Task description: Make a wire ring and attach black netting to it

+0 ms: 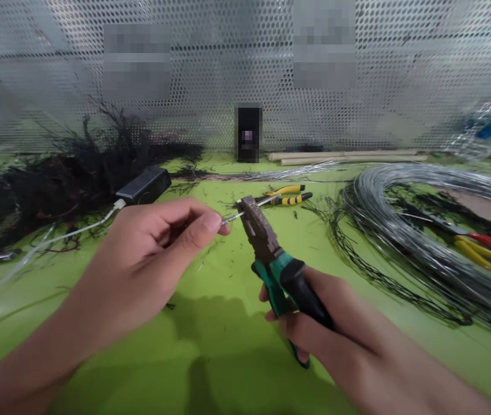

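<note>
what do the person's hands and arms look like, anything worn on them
The left hand and right hand are bare, without gloves. The forearms are bare too as far as the picture shows, with no sleeve, watch or bracelet in view. No ring shows, though some fingers are hidden.

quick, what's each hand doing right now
Left hand: closed, pinching a thin silvery metal wire.
Right hand: closed, gripping metal pliers with green-and-black handles.
</note>
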Available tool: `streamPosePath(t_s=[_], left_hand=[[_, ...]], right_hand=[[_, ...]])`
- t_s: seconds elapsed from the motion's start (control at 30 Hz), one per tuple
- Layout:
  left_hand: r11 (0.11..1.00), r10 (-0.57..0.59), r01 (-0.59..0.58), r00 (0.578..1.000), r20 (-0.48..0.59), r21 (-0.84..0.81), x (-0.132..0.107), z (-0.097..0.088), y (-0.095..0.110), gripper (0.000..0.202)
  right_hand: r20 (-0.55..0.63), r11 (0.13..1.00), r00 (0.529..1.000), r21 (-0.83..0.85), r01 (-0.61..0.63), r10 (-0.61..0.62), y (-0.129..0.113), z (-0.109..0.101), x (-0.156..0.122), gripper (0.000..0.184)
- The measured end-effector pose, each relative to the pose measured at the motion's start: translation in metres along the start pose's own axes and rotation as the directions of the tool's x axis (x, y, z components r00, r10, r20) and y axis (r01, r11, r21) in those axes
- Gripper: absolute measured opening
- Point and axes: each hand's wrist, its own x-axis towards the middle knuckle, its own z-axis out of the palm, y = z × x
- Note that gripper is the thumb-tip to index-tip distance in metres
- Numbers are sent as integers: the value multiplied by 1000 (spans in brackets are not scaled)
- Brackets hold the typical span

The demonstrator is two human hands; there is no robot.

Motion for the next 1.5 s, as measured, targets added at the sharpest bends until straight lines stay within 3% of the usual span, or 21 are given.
streamPosePath(t_s=[0.23, 0.5, 0.8, 0.97, 1.1, 1.17, 1.23, 1.37, 1.43, 1.5], left_hand=[[984, -97, 100, 995, 28, -144, -6, -5, -7, 43], [892, -74, 147, 981, 182, -428, -2, -6, -17, 43], [876, -36, 120, 982, 184, -468, -1, -7, -19, 31], [942, -9, 41, 995, 97, -333, -2, -8, -16, 25], [992, 95, -99, 994, -60, -76, -7, -6, -4, 16], [968, 236, -216, 957, -169, 128, -10, -3, -2, 10], [884, 407, -321, 886, -223, 340, -12, -1, -4, 9], [640, 642, -403, 748, -167, 654, -14, 2, -15, 5], [574, 680, -389, 717, -154, 720, -15, 0, -21, 8], [582, 671, -399, 728, -142, 709, -15, -3, -24, 12]], right_hand=[[12, 984, 988, -96, 152, -151, -15, -3, 0, 17], [-49, 926, 927, -82, 368, -373, 0, 7, 8, 14], [-44, 921, 930, -161, 354, -365, 10, 16, 10, 11], [-83, 942, 941, -94, 321, -329, 12, 20, 12, 4], [-72, 938, 939, -106, 329, -337, 14, 23, 13, 7], [-81, 930, 929, -105, 353, -361, 15, 23, 13, 7], [-89, 927, 924, -96, 364, -372, 16, 23, 13, 5], [-68, 933, 931, -70, 354, -358, 15, 21, 12, 4], [-65, 933, 931, -65, 355, -359, 14, 20, 11, 5], [-60, 934, 933, -53, 353, -355, 12, 20, 11, 6]])
